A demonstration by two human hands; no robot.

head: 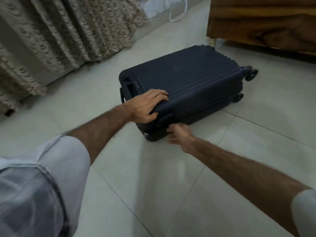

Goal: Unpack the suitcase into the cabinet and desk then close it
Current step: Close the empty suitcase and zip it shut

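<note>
A dark navy hard-shell suitcase [186,82] lies flat and closed on the tiled floor, wheels pointing right. My left hand [147,105] rests on its near top corner, fingers spread over the lid and thumb down the side. Blurred by motion, my right hand [179,134] sits at the near side wall just below the lock [165,119]; whether it holds the zipper pull I cannot tell.
A wooden cabinet [261,23] stands at the back right, close to the suitcase's far end. Beige patterned curtains [56,35] hang on the left. White cloth and a cord [177,14] lie at the back. Pale floor tiles [171,185] spread in front.
</note>
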